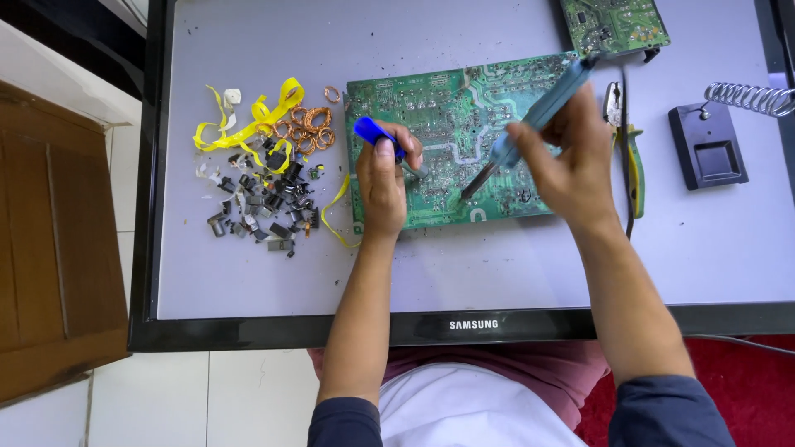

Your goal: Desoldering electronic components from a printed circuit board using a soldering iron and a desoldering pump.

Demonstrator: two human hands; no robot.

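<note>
A person is working over a green circuit board (pixel 451 124) that is lying solder side up on a flat screen (pixel 248 273) serving as the table. The right hand (pixel 567 165) is closing around the blue handle of a soldering iron (pixel 538 112), its dark tip touching the board near the lower middle. The left hand (pixel 383 186) is gripping a blue-handled tool (pixel 377 132), with its metal end resting on the board just beside the iron's tip.

To the left of the board, a heap of small dark components (pixel 265 203) is lying beside loops of copper wire (pixel 310 124) and strips of yellow tape (pixel 257 120). To the right, pliers with green and yellow grips (pixel 633 161) are lying near the board's edge, and a black soldering stand (pixel 708 145) with a coiled metal holder is sitting well apart from them. A second green circuit board (pixel 613 23) is lying at the top edge, partly cut off by the frame.
</note>
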